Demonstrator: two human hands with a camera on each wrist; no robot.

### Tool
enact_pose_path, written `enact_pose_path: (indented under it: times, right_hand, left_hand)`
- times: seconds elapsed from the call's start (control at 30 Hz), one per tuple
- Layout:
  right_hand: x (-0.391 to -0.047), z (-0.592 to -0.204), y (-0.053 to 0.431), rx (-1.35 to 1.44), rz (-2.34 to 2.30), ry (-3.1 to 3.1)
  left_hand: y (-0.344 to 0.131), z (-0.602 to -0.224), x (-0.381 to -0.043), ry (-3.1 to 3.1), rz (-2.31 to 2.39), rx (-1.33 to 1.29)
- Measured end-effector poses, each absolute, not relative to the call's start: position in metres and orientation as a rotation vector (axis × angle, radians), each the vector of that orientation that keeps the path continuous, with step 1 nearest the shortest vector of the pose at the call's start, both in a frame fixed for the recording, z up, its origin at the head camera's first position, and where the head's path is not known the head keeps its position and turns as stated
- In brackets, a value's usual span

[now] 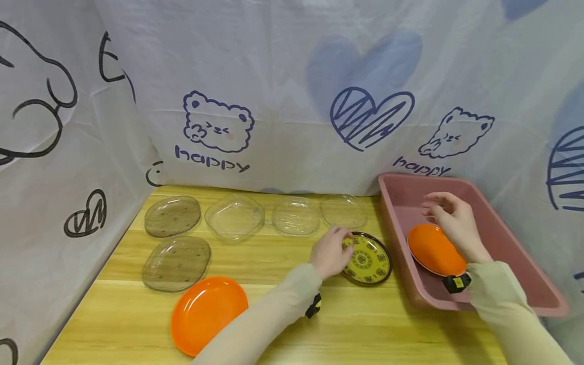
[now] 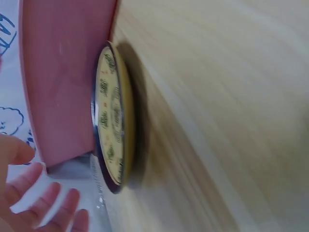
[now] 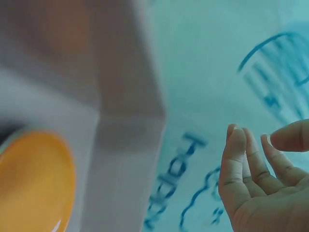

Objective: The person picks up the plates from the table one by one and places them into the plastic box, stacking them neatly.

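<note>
A yellow patterned plate (image 1: 365,259) with a dark rim lies on the wooden table beside the pink bin. My left hand (image 1: 331,252) is at the plate's left edge in the head view; the left wrist view shows its fingers (image 2: 50,200) spread, apart from the plate (image 2: 112,116). Over the pink bin (image 1: 412,291), my right hand (image 1: 451,223) hovers with loosely bent fingers and nothing in them. An orange plate (image 1: 433,248) sits inside the bin, partly behind my right wrist. The right wrist view has this plate (image 3: 36,183) at lower left, away from the hand (image 3: 265,183).
Another orange plate (image 1: 207,312) lies on the table at front left, partly covered by my left sleeve. Several transparent plates stand in a back row, among them a diamond-shaped one (image 1: 234,217); a brownish one (image 1: 177,263) lies in front. A printed cloth (image 1: 292,101) hangs behind.
</note>
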State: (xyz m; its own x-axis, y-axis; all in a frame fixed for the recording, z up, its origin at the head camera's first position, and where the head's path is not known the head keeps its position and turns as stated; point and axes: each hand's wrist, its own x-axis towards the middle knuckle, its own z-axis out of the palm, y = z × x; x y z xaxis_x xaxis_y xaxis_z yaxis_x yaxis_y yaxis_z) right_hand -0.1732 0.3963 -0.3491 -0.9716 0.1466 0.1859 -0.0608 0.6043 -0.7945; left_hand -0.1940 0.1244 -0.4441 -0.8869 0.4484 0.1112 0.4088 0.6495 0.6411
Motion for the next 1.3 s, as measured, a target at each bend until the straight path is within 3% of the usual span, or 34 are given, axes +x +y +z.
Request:
enact_pose_path:
  times: [0.47,0.83,1.3]
  right_hand:
    - [-0.151,-0.348,0.327,0.207,1.991,-2.115]
    - [-0.143,-0.373,0.295,-0.009,2.383,-1.965]
    - [-0.154,-0.407,0.267,-0.233,2.433,-2.071]
  left_hand:
    - [0.119,-0.465,-0.186,2.882,0.432,0.776]
    - [0.116,-0.480,-0.186,2.870,0.290,0.719]
    - [0.086,-0.473,-0.189,2.930,0.369,0.745]
